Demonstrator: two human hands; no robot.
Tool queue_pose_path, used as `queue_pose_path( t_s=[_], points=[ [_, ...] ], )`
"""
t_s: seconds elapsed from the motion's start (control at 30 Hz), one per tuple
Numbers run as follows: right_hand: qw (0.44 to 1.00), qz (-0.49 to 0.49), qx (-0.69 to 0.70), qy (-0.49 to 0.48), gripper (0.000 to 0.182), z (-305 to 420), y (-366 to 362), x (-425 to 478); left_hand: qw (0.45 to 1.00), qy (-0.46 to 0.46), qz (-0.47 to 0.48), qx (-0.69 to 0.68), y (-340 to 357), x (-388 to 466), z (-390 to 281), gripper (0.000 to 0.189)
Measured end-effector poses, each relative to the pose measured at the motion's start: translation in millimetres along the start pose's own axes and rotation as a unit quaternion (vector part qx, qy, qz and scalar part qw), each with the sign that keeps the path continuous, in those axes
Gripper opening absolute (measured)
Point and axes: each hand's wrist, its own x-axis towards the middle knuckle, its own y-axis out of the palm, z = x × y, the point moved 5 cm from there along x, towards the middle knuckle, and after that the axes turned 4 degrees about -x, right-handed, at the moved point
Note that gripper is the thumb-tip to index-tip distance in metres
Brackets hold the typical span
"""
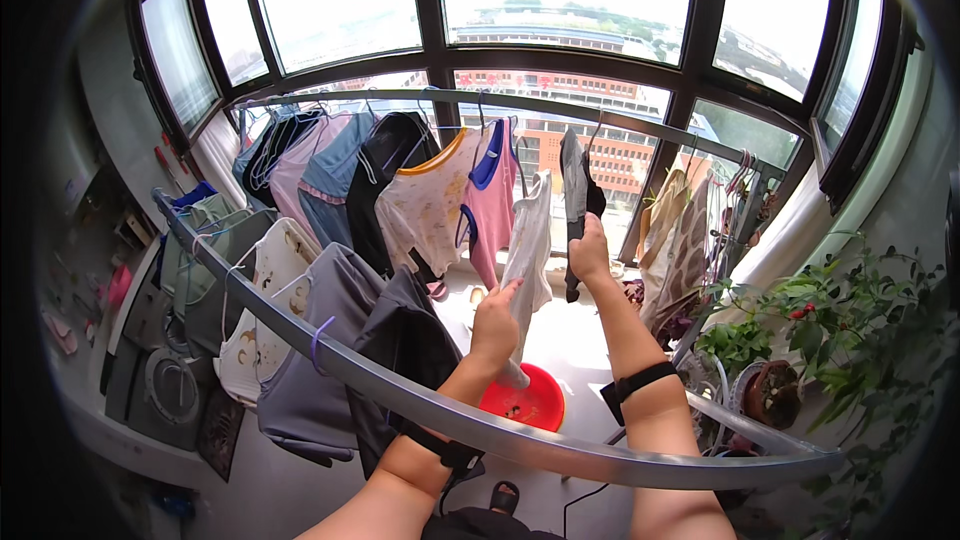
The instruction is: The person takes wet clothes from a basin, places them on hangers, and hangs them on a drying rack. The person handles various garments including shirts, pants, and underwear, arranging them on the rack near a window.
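My left hand (496,326) grips the edge of a white garment (534,240) that hangs from the far metal rail (540,101). To its right, my right hand (589,251) is closed on a narrow grey and black garment (574,172), below a dark hanger. Both arms reach over the near metal rail (450,420). A red plastic basin (544,397) sits on the floor beneath the white garment, whose lower end partly covers it. The fingertips of both hands are partly hidden.
Several clothes, including a pink sleeveless top (491,202), hang leftward on the far rail. Grey trousers (322,360) and a patterned white garment (281,292) drape from the near rail. Leafy potted plants (817,345) crowd the right side. Windows (562,0) stand behind the rack.
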Motion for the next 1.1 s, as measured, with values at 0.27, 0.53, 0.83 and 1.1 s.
queue_pose_path(
  t_s=[0.27, 0.53, 0.83, 1.1],
  points=[
    [0.897, -0.265, -0.352, -0.042, 0.088, 43, -78, -15, 0.996, -0.085, -0.015, -0.015, -7, -37, 27, 0.049],
    [0.971, -0.115, -0.145, 0.148, 0.035, -43, -100, 3, 0.994, -0.108, -0.011, -0.012, 5, -57, 40, 0.052],
    [0.903, -0.155, -0.393, 0.072, 0.074, 22, -67, -5, 0.994, -0.102, -0.024, -0.018, 2, -69, 53, 0.048],
    [0.987, 0.016, -0.137, 0.079, 0.119, 26, 36, 17, 0.991, -0.131, -0.025, -0.022, -3, -67, 45, 0.058]
  ],
)
